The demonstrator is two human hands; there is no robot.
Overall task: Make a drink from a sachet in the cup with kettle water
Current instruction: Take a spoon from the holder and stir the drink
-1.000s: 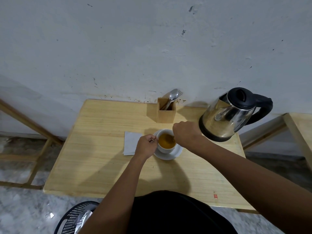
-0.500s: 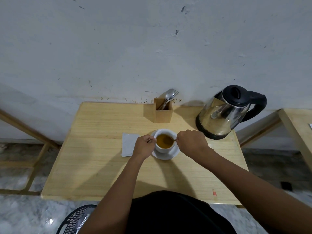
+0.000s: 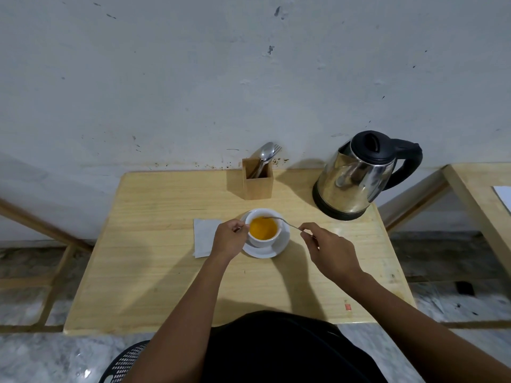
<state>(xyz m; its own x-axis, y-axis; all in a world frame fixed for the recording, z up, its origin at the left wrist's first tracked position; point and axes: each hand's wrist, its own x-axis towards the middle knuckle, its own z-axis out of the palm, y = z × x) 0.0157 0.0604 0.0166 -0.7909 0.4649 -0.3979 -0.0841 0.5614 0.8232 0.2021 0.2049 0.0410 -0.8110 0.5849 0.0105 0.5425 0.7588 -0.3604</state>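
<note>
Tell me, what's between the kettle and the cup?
Head view: only bare table lies between the kettle and the cup.

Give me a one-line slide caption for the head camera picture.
Right hand stirs the orange drink in the cup with a spoon while the left hand steadies it, kettle nearby.

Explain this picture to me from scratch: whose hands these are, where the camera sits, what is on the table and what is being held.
There is no machine here: a person wears a camera on the head, looking down at their own hands. On the wooden table stand a steel kettle, a wooden cutlery box and a white cup of orange drink on a saucer, beside a white paper. The left hand steadies the cup. The right hand holds a spoon that reaches into the drink.
</note>
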